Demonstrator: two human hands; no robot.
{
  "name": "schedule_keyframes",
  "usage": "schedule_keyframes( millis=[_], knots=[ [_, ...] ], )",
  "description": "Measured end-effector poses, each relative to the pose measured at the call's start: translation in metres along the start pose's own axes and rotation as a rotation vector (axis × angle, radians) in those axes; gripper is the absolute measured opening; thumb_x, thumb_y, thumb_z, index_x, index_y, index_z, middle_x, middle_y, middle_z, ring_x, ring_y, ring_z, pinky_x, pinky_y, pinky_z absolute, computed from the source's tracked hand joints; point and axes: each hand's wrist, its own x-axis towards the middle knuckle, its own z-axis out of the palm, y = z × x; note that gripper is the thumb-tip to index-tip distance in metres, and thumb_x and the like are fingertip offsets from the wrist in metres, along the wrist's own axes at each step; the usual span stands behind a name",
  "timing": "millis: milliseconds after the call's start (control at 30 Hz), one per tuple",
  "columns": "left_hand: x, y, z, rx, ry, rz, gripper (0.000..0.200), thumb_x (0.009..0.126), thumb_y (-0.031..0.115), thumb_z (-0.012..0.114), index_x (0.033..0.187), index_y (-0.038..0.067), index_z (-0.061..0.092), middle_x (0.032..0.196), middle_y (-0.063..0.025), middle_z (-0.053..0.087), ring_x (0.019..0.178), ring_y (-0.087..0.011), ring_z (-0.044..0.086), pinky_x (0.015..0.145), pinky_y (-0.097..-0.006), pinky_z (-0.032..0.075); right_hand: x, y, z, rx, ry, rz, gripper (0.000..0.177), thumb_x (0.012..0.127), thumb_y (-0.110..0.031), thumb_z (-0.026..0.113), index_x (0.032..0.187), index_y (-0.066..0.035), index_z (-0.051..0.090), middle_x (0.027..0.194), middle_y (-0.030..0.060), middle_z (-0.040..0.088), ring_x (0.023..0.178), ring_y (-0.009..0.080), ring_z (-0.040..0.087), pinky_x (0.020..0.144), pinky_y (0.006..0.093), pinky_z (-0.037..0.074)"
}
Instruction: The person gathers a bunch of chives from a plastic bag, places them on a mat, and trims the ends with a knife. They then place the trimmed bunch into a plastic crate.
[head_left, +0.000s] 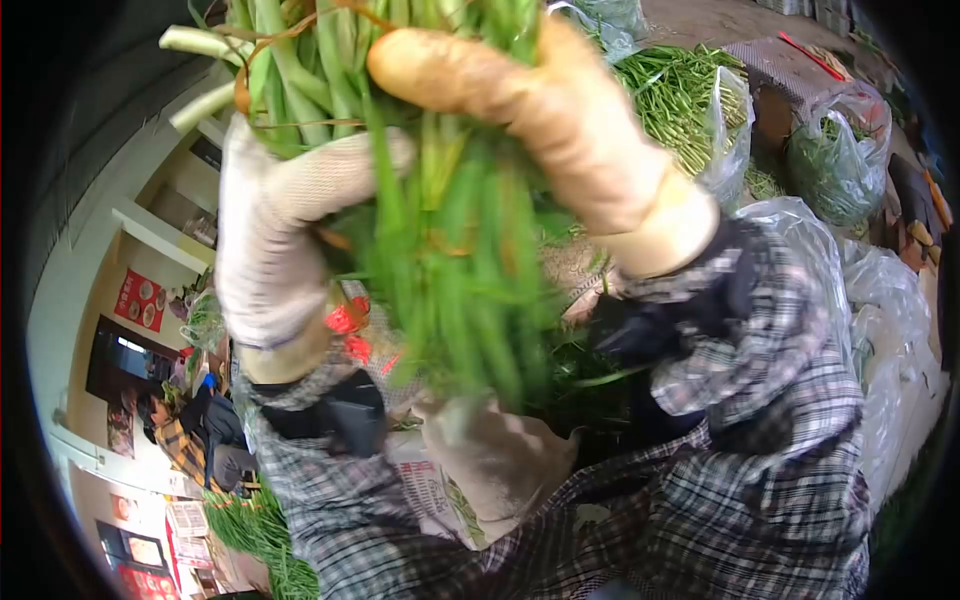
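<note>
The bunch of greens (430, 215) is held up ahead of the lap (670, 505), clamped between the gloved left hand (280, 215) and the gloved right hand (570, 130), and its leaves (470, 330) (dangling unsupported) could be shed if either hand is relaxed unevenly.

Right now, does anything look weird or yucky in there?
Yes, a little: the bunch has withered-looking brown strands among the green, and the right glove's thumb looks stained yellow-brown, while the left glove looks whiter.
</note>
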Motion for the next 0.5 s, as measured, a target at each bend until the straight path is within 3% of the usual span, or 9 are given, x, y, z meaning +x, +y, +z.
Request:
schedule_keyframes(
  millis=[33,133,200,233,300,333,367,400,500],
  knots=[
    [0.006,0.005,-0.015,0.023,-0.043,-0.124,0.046,0.070,-0.002,0.074,0.115,-0.001,0.062,0.093,-0.0101,0.072,0.079,-0.0185,0.071,0.075,-0.0312,0.058,0.011,0.035,-0.004,0.108,-0.024,-0.165,0.054,0.085,-0.036,0.076,0.127,-0.007,0.059,0.113,0.0035,0.065,0.100,0.0145,0.061,0.091,0.0313,0.048],
    [0.028,-0.018,-0.035,0.324,-0.126,-0.251,0.066,0.063,-0.005,0.077,0.125,0.001,0.055,0.111,-0.0106,0.068,0.098,-0.0187,0.067,0.087,-0.0349,0.055,-0.012,0.096,-0.015,0.329,0.049,0.046,0.076,0.082,-0.035,0.080,0.142,-0.005,0.043,0.133,0.0080,0.057,0.122,0.0193,0.052,0.106,0.0362,0.041],
    [0.041,-0.068,-0.049,1.129,-0.392,0.164,0.070,0.061,0.013,0.079,0.124,-0.001,0.054,0.110,-0.0135,0.064,0.102,-0.0265,0.062,0.094,-0.0353,0.049,-0.052,0.167,-0.039,0.364,0.146,0.306,0.087,0.085,-0.038,0.077,0.150,-0.005,0.029,0.144,0.0119,0.047,0.135,0.0221,0.041,0.114,0.0379,0.032],
    [0.042,-0.115,-0.055,1.140,-0.473,-0.075,0.076,0.056,0.019,0.081,0.124,-0.001,0.053,0.113,-0.0185,0.062,0.104,-0.0334,0.060,0.096,-0.0386,0.048,-0.078,0.210,-0.059,0.233,0.144,0.444,0.087,0.085,-0.041,0.076,0.150,-0.005,0.031,0.147,0.0133,0.044,0.138,0.0244,0.037,0.115,0.0373,0.030],
    [0.015,-0.227,-0.068,1.303,-0.567,0.054,0.092,0.058,0.035,0.084,0.134,-0.001,0.047,0.119,-0.0219,0.060,0.114,-0.0371,0.058,0.098,-0.0424,0.048,-0.113,0.222,-0.089,-0.283,0.033,0.645,0.087,0.087,-0.058,0.066,0.148,-0.004,0.035,0.146,0.0181,0.045,0.136,0.0283,0.041,0.112,0.0376,0.033],
    [0.009,-0.262,-0.049,1.378,-0.723,-0.314,0.102,0.059,0.039,0.085,0.141,0.000,0.040,0.128,-0.0234,0.056,0.118,-0.0377,0.056,0.101,-0.0424,0.046,-0.146,0.277,-0.111,-0.515,0.046,0.644,0.077,0.088,-0.057,0.066,0.139,-0.003,0.048,0.130,0.0218,0.059,0.122,0.0309,0.056,0.102,0.0376,0.044],
    [-0.003,-0.300,-0.037,1.431,-0.818,-0.526,0.110,0.060,0.042,0.087,0.146,0.000,0.033,0.136,-0.0246,0.051,0.122,-0.0376,0.053,0.104,-0.0412,0.044,-0.133,0.251,-0.113,-0.805,-0.134,1.013,0.061,0.090,-0.050,0.066,0.123,0.001,0.060,0.107,0.0234,0.069,0.101,0.0333,0.067,0.087,0.0392,0.052],
    [-0.017,-0.332,-0.053,1.262,-0.552,-0.535,0.115,0.060,0.042,0.088,0.149,0.000,0.028,0.140,-0.0249,0.048,0.127,-0.0380,0.050,0.106,-0.0403,0.041,-0.133,0.249,-0.114,-0.798,-0.073,0.939,0.052,0.091,-0.044,0.065,0.117,0.001,0.064,0.102,0.0239,0.069,0.099,0.0349,0.067,0.088,0.0409,0.051],
    [-0.002,-0.324,-0.068,1.078,-0.591,-0.738,0.119,0.059,0.040,0.089,0.150,0.000,0.024,0.142,-0.0257,0.046,0.129,-0.0389,0.047,0.109,-0.0405,0.039,-0.131,0.260,-0.116,-0.711,0.008,1.027,0.050,0.087,-0.041,0.071,0.111,0.003,0.067,0.093,0.0236,0.070,0.091,0.0336,0.070,0.080,0.0420,0.053]
  ],
)
